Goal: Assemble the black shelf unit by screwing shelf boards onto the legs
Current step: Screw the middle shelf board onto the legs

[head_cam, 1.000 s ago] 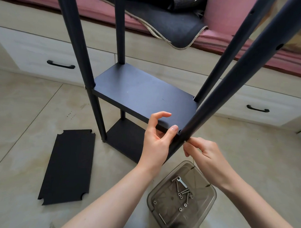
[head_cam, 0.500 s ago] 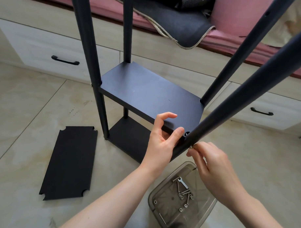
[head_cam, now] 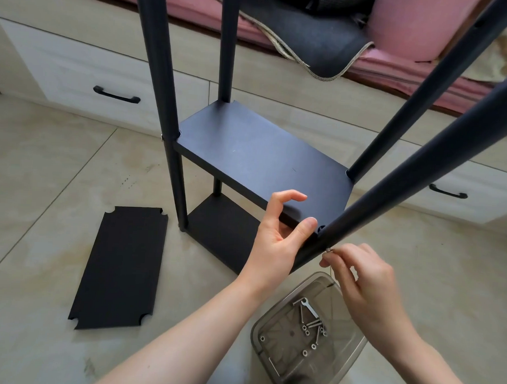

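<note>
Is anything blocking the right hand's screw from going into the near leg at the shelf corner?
Nothing visible. The right hand holds the screw right against the near leg; the left hand grips the shelf board beside it, clear of the screw.

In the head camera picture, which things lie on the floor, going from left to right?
Loose black shelf board → bottom shelf of the unit → clear plastic tray with screws and a small wrench.

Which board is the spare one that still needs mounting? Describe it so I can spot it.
Start at the black shelf unit standing on the tiled floor. Left of its legs, the loose shelf board lies flat on the tiles. Unlike the two mounted boards, it touches no leg and shows notched corners.
</note>
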Tool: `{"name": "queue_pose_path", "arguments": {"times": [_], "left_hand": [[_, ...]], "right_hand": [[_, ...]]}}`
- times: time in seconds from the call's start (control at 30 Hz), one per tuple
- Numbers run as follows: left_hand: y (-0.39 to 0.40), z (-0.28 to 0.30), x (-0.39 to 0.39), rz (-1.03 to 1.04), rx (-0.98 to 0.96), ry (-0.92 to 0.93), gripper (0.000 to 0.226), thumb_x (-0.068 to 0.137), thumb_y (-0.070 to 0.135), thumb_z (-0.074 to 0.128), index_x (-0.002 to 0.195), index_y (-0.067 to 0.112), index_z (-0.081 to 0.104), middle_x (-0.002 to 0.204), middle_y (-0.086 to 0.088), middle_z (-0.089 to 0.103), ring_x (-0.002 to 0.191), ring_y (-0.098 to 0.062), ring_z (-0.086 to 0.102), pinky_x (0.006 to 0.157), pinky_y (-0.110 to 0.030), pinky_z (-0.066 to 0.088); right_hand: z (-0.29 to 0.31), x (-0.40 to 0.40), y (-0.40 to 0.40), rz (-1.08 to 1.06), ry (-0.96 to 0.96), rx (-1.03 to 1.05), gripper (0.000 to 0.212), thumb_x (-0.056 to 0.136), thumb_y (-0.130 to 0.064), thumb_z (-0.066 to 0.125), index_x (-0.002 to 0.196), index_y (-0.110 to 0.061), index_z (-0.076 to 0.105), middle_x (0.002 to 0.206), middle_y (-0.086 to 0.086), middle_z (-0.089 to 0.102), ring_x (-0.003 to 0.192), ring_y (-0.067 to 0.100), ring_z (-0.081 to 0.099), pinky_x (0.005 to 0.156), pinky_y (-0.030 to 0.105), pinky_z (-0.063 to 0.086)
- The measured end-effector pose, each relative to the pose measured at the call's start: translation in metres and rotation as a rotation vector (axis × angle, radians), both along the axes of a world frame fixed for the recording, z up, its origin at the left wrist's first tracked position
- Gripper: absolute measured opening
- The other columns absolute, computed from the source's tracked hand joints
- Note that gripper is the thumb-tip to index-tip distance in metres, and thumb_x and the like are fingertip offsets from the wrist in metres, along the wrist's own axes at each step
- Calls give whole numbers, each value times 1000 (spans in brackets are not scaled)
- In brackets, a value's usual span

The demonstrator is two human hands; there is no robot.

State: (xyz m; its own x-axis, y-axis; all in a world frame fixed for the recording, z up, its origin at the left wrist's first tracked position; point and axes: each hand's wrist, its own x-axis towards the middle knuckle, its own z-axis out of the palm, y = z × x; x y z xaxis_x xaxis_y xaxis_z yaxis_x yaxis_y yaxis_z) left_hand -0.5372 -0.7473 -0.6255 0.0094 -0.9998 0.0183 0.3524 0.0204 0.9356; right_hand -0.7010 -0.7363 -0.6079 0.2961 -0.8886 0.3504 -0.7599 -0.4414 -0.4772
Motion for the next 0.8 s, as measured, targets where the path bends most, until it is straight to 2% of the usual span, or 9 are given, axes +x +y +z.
{"name": "queue_pose_path", "arguments": {"times": [0.1,0.2,0.27,0.33,0.43,0.53,0.63,0.7,0.8], "left_hand": [[1,0,0,-2,-14,-35,28,95,27,62,118,39,52,93,-19,56,82,-49,60,83,-65,53],[2,-1,-1,-19,-40,-73,26,99,22,62,117,38,52,90,-13,59,81,-25,63,73,-38,55],[2,-1,0,-25,-41,-100,25,101,20,61,117,36,51,85,-8,59,79,-16,62,71,-28,53],[2,1,-1,-19,-37,-111,23,101,19,60,116,35,51,86,-15,59,78,-17,62,73,-32,56],[3,5,-1,-2,-27,-102,22,99,23,62,114,37,53,90,-25,57,83,-40,62,84,-52,57],[4,6,2,9,-8,-70,25,95,27,63,115,38,54,95,-28,56,91,-53,60,90,-65,52],[3,5,2,2,-7,-64,28,96,24,64,116,40,55,99,-17,61,93,-41,68,91,-59,55],[2,3,2,2,-5,-52,29,97,22,64,117,41,55,94,-11,60,85,-30,68,87,-51,58],[2,2,1,11,-6,-60,28,98,21,64,117,40,54,85,-3,55,74,-17,59,79,-45,56]], "right_hand": [[6,-1,0,-22,-99,67,28,87,-46,55,75,-24,68,83,-20,62,71,10,56,64,18,40],[10,-3,-4,-42,-139,98,20,80,-43,67,76,-23,69,84,-19,63,75,10,57,65,14,38],[12,-4,-5,-41,-136,91,22,79,-46,67,77,-24,69,79,-18,63,75,10,57,66,16,39],[14,-3,-4,-32,-73,27,27,81,-50,65,78,-23,69,71,-18,60,73,11,55,66,25,43],[16,-2,-2,1,31,-80,22,84,-43,65,82,-22,69,74,-19,59,70,13,54,63,38,46],[16,2,2,5,14,-86,24,85,-44,64,81,-21,70,74,-25,55,68,12,55,61,39,48],[22,0,-1,-54,-59,-54,28,79,-50,71,80,-22,68,73,-23,57,69,9,56,61,34,47],[28,-2,-7,-79,-79,-43,37,67,-50,75,88,-22,63,76,-16,58,72,11,56,63,29,46],[29,-2,-14,55,-117,-2,43,71,-42,76,107,-27,58,91,-8,62,77,17,58,70,28,49]]}}
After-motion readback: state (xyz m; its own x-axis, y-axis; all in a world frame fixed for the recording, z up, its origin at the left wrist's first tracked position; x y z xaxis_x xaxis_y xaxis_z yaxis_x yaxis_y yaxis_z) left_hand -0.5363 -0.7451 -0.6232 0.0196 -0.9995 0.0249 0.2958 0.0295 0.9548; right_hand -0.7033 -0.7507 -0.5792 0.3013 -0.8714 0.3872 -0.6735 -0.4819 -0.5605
